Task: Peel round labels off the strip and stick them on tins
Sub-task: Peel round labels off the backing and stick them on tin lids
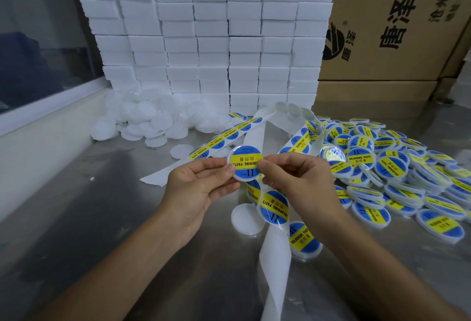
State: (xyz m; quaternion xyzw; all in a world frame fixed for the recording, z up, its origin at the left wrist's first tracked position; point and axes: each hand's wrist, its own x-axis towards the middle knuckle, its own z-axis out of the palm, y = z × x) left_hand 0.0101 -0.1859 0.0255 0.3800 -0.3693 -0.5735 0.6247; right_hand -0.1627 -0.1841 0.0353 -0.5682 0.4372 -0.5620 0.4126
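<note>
Wall of white boxes (204,40) far beyond fingers; steel surface (102,218) beneath. Heap of labelled tins (397,175) right of fingers, unlabelled tins (142,119) beyond, to left. Label strip (275,252) trails below hands. Left hand (196,188) and right hand (298,175) both pinch one tin (246,163) by its edges, fingers closed on rim, label on its face. Best, I judge: thumb-press from centre outward, smoothing bubbles, keeping label centred.

A tall stack of white foam blocks (216,40) stands at the back of the steel desk (89,218), beside brown cardboard cartons (387,40) printed in black.
</note>
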